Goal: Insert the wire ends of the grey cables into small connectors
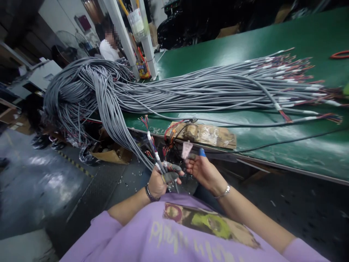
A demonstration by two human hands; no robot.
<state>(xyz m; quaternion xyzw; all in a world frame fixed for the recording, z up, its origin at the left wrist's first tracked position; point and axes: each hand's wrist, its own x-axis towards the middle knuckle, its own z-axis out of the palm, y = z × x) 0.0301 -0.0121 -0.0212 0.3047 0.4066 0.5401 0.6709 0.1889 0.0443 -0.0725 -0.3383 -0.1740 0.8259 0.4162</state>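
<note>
My left hand, with grey covers on some fingers, is wrapped round the ends of several grey cables. Their white-banded ends point up, with thin coloured wires fanning out of the cut sheaths. To the right, my right hand is closed in a pinch on a small pale pink scrap. Blue tape covers its thumb tip. This hand is apart from the cables. What the scrap is made of cannot be made out.
A large bundle of grey cables lies along the green table and hangs over its left end. A taped wooden board sits at the table edge. An open cardboard box stands below. A person is in the background.
</note>
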